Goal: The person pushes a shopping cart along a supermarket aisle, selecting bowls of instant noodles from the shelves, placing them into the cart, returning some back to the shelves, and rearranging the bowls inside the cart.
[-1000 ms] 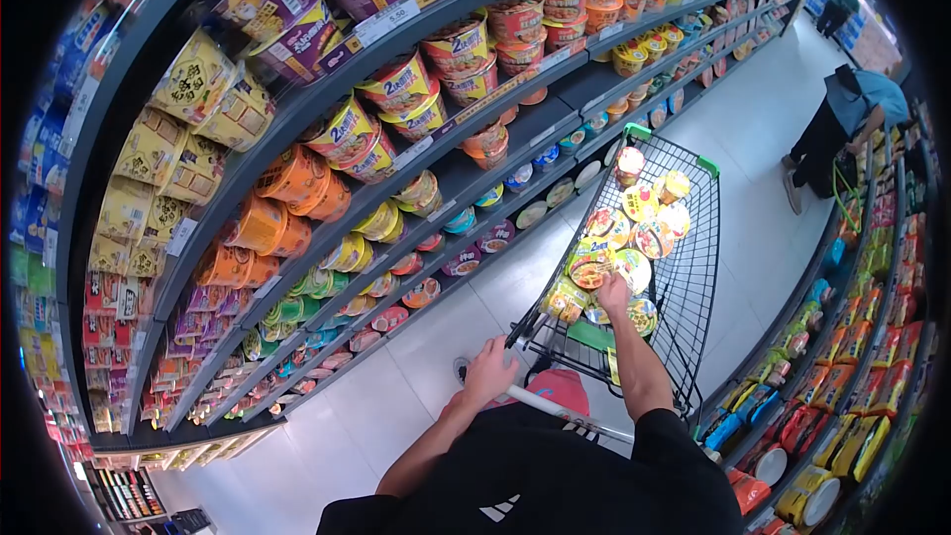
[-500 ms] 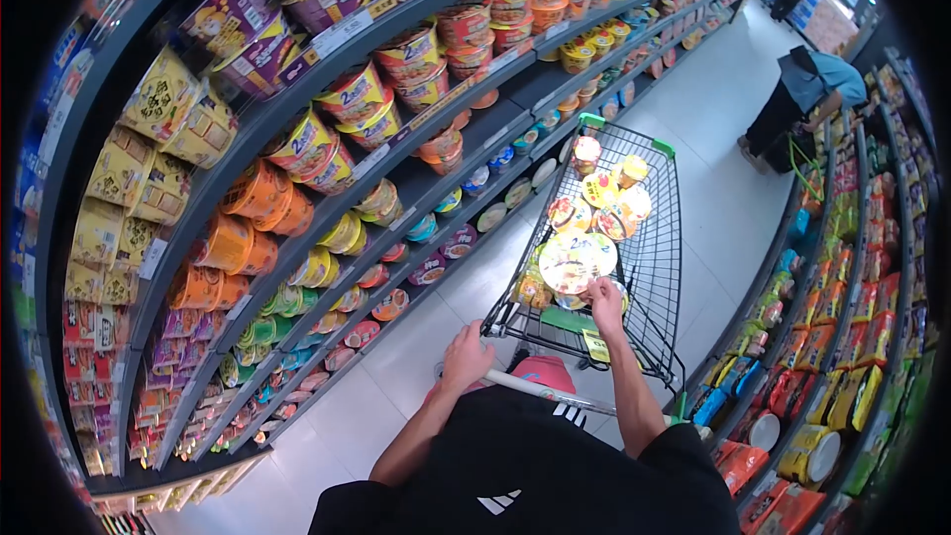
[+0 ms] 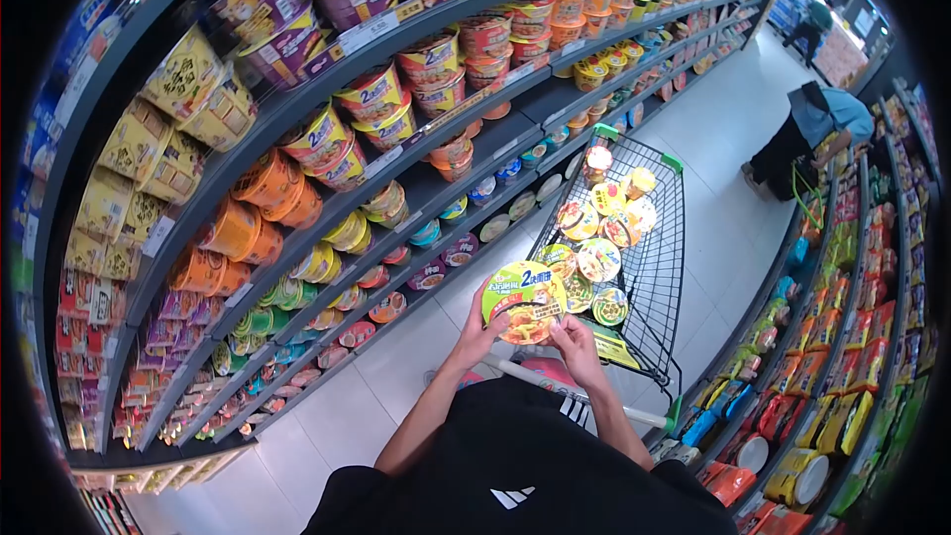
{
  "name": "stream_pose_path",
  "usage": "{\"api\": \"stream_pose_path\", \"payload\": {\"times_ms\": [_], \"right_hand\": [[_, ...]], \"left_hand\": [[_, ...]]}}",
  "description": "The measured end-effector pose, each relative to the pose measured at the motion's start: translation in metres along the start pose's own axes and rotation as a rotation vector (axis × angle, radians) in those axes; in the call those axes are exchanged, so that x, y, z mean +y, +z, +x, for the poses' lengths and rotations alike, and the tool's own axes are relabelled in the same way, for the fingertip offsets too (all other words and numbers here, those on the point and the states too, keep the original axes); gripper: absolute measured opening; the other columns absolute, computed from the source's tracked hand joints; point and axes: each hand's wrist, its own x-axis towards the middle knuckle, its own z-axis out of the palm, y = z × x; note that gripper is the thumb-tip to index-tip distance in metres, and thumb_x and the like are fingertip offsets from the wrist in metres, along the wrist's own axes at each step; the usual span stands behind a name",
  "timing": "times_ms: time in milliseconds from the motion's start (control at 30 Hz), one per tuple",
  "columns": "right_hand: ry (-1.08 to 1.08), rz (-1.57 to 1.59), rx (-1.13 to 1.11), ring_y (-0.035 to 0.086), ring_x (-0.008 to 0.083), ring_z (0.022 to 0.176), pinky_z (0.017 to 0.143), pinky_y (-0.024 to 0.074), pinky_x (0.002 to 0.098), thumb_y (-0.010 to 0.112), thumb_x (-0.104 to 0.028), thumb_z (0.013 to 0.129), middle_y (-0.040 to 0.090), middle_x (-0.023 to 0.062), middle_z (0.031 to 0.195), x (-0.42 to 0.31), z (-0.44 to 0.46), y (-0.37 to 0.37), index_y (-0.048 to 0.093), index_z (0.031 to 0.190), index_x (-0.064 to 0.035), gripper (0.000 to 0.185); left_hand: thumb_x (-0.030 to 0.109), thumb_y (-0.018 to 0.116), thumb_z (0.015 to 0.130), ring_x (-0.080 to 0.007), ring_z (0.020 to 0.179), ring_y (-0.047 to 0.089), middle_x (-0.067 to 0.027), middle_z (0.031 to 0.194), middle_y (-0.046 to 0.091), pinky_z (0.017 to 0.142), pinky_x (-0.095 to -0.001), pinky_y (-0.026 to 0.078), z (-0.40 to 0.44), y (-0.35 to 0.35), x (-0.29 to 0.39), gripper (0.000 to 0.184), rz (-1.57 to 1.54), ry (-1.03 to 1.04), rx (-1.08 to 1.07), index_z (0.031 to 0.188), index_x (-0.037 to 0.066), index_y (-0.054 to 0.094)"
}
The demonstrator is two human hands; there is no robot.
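A round instant noodle bowl [image 3: 523, 299] with a green and yellow lid is held up in front of my chest, above the cart's handle. My left hand [image 3: 479, 333] grips its left side, thumb on the front. On the lower right edge, my right hand [image 3: 578, 349] closes with thumb and fingers. Just beyond, the wire shopping cart [image 3: 649, 238] holds several noodle cups and bowls, among them a white-lidded cup [image 3: 598, 260] and a green-patterned one [image 3: 609, 306]. Part of the cart's handle [image 3: 649, 417] shows below my right forearm.
Tall shelves of noodle bowls [image 3: 319, 147] curve along the left. Packaged goods [image 3: 792, 376] fill the right shelves. Further up the aisle a person [image 3: 807, 134] bends toward the right shelf, and another person [image 3: 810, 30] stands farther off.
My left hand has left the cart handle and now grips the noodle bowl. My right hand has lifted the bowl out of the cart toward me, turning its lid to face me.
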Motion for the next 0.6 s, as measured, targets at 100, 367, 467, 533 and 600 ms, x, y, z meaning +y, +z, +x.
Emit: {"api": "stream_pose_path", "payload": {"times_ms": [100,367,467,533,600], "right_hand": [[0.028,-0.078,-0.094,0.073,0.0126,0.097,0.092,0.0595,0.031,0.064,-0.014,0.114,0.073,0.0047,0.102,-0.01,-0.002,0.004,0.061,0.103,-0.0042,0.015],[0.043,-0.635,-0.232,0.072,0.0212,0.11,0.098,0.0606,0.0379,0.082,-0.017,0.099,0.068,0.0153,0.121,-0.028,-0.006,0.0,0.054,0.147,-0.0017,0.057],[0.036,-0.967,-0.316,0.072,0.0384,0.118,0.103,0.0579,0.0468,0.083,-0.031,0.097,0.069,0.0221,0.127,-0.009,-0.005,-0.008,0.057,0.147,-0.0052,0.062],[0.036,-1.185,-0.344,0.07,0.0409,0.12,0.104,0.0569,0.0482,0.081,-0.036,0.098,0.07,0.0216,0.128,0.007,-0.007,-0.01,0.061,0.143,-0.0066,0.057],[0.092,-1.317,-0.269,0.069,0.0442,0.12,0.102,0.0569,0.052,0.08,-0.037,0.097,0.073,0.0197,0.125,0.014,-0.009,-0.006,0.067,0.134,-0.0085,0.048]], "left_hand": [[0.026,0.066,0.111,-0.0196,0.139,0.058,-0.014,0.152,0.058,0.118,-0.036,0.046,-0.004,-0.002,-0.006,0.068,-0.037,0.041,0.101,0.166,0.001,0.037],[0.03,0.052,0.115,-0.0193,0.131,0.065,-0.0136,0.144,0.065,0.114,-0.0346,0.05,-0.015,-0.018,0.004,0.052,-0.153,0.033,0.401,0.157,0.001,0.047],[0.032,0.047,0.116,-0.0215,0.132,0.067,-0.015,0.148,0.063,0.11,-0.0357,0.055,-0.016,-0.044,-0.012,0.052,-0.212,0.002,0.481,0.159,0.003,0.045],[0.041,0.043,0.117,-0.0263,0.132,0.069,-0.015,0.15,0.062,0.111,-0.0414,0.057,-0.014,-0.06,-0.021,0.056,-0.218,-0.005,0.535,0.16,0.004,0.043],[0.041,0.045,0.116,-0.0256,0.132,0.069,-0.0137,0.15,0.062,0.11,-0.0434,0.058,-0.015,-0.067,-0.012,0.056,-0.219,-0.025,0.572,0.161,0.007,0.042]]}}
